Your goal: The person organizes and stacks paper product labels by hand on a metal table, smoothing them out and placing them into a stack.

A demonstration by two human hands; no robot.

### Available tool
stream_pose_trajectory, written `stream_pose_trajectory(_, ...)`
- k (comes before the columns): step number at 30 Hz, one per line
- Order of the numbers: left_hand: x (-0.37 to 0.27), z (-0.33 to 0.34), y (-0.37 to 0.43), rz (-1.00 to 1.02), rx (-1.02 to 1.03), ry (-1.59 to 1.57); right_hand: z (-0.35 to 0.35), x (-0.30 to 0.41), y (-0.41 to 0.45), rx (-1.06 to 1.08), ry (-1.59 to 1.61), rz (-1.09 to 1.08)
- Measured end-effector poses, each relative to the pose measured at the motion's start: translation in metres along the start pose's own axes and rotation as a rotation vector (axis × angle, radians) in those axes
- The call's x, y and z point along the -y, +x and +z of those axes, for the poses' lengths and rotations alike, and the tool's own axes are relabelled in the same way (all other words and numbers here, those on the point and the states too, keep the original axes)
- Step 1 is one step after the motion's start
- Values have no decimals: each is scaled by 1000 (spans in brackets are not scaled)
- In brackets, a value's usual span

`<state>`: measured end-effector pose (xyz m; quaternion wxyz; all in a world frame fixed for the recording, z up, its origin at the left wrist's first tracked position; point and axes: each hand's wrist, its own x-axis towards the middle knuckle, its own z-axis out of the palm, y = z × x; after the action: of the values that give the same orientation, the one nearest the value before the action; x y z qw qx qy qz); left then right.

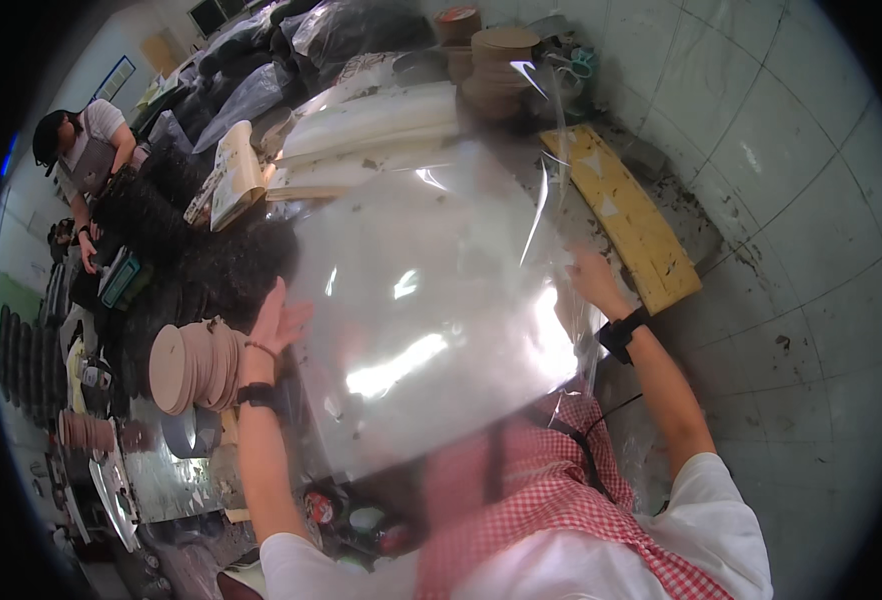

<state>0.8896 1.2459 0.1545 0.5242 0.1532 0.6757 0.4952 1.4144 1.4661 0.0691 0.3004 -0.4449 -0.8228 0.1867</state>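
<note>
A large clear plastic sheet (441, 300) spreads across the picture in front of my chest, with bright glare on it. At its right edge, my right hand (597, 279) has the fingers curled on the plastic. My left hand (282, 322) is beside the left edge with fingers apart; whether the fingertips touch the plastic cannot be told. Just below that hand, by the wrist, lies a stack of round brown cardboard discs (199, 364). Part of my red checkered apron (553, 480) shows through the bottom of the sheet.
A yellow board (624, 217) lies by the tiled wall (786, 187). More round discs (501, 71) are stacked at the back, near rolled pale sheets (373, 131). Dark fibrous material (223, 255) lies at left. Another person (92, 142) works beside a teal-edged device (119, 277).
</note>
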Motion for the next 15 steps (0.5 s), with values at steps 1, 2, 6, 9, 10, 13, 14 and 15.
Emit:
stream_pose_trajectory(1,26,-11,1,8,18,73,8,0,1,-1,9,3)
stream_pose_trajectory(2,48,-15,-4,-29,83,-11,15,1,-2,72,28,95)
stream_pose_trajectory(6,111,-4,-35,-74,257,-30,22,6,2,183,10,180)
stream_pose_trajectory(9,118,57,-51,-18,377,-134,25,-22,15,270,-241,33)
stream_pose_trajectory(10,124,66,-49,-15,364,-134,30,-18,19,273,-231,24)
stream_pose_trajectory(13,128,108,-18,270,76,452,43,-9,30,160,-124,-143)
stream_pose_trajectory(14,116,128,-13,366,-150,918,45,1,34,252,-257,-68)
stream_pose_trajectory(15,106,145,-10,450,-397,1380,46,14,40,341,-385,-1)
